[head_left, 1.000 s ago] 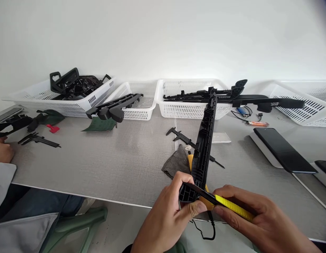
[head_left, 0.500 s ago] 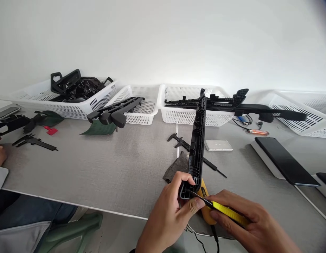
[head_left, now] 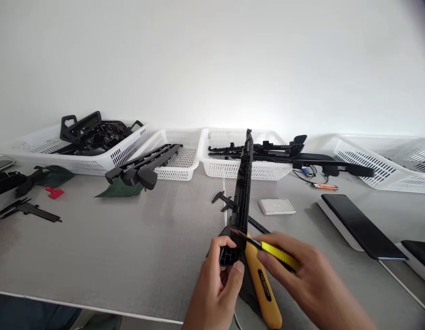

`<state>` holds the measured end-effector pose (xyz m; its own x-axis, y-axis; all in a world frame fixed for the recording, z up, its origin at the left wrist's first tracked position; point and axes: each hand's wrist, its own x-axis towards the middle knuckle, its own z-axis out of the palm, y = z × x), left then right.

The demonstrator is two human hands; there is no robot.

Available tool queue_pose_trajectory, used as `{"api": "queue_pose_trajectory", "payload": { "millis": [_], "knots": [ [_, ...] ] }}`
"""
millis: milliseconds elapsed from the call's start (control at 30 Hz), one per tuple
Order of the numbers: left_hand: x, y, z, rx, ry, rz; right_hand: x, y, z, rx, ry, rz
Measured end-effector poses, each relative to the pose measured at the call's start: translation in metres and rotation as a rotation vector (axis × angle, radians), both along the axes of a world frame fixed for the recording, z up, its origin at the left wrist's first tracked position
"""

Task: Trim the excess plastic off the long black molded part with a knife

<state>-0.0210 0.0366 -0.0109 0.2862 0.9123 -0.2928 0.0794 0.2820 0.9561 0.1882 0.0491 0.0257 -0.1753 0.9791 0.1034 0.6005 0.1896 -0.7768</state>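
Observation:
A long black ribbed plastic trim piece [head_left: 244, 183] points away from me, its near end gripped between the fingers and thumb of my left hand [head_left: 217, 284]. My right hand [head_left: 298, 270] is closed round a yellow and black utility knife [head_left: 279, 255]. The knife's tip lies over the trim piece, just above my left fingers; whether it touches is blurred. Under the knife, a yellow-handled tool [head_left: 263, 288] with a dark label rests on the table. Black calipers [head_left: 256, 223] lie partly hidden behind the trim piece.
White baskets [head_left: 181, 173] line the wall, several holding black plastic parts. A phone [head_left: 363, 224] sits on a white box at right, near a small white case [head_left: 277, 206]. Left are other calipers [head_left: 30, 209], a red piece [head_left: 54, 192] and green cloth [head_left: 119, 189].
The knife has moved up and left along the trim piece, away from its near end. My left thumb has drawn back from the blade. The camera view has shifted; the other person's hand is out of view.

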Motion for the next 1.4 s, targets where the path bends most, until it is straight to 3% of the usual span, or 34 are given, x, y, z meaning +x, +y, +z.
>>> {"api": "queue_pose_trajectory", "payload": {
  "millis": [67,133,200,300,433,667,1000,1233,1400],
  "knots": [
    [0.000,0.001,-0.008,0.024,-0.007,0.018,-0.006,0.027,0.006,0.171,-0.033,0.070],
    [0.000,0.003,-0.016,0.046,-0.058,0.050,-0.010,0.051,0.002,0.368,-0.079,0.195],
    [-0.001,0.006,-0.022,0.044,-0.109,0.081,-0.012,0.066,-0.013,0.547,-0.129,0.277],
    [-0.001,0.007,-0.025,0.037,-0.172,0.104,-0.010,0.073,-0.038,0.652,-0.106,0.257],
    [0.001,0.006,-0.021,0.033,-0.212,0.116,-0.005,0.070,-0.052,0.622,-0.081,0.231],
    [0.005,0.005,-0.022,0.037,-0.135,0.121,0.001,0.068,-0.042,0.461,-0.090,0.246],
    [0.003,0.007,-0.010,-0.084,-0.171,0.120,0.006,0.066,-0.038,0.355,-0.108,0.193],
    [0.007,0.008,-0.014,0.006,-0.132,0.153,0.005,0.063,-0.039,0.326,-0.150,0.237],
    [0.007,0.008,-0.015,0.018,-0.123,0.134,0.007,0.064,-0.038,0.304,-0.157,0.178]
  ]
}}
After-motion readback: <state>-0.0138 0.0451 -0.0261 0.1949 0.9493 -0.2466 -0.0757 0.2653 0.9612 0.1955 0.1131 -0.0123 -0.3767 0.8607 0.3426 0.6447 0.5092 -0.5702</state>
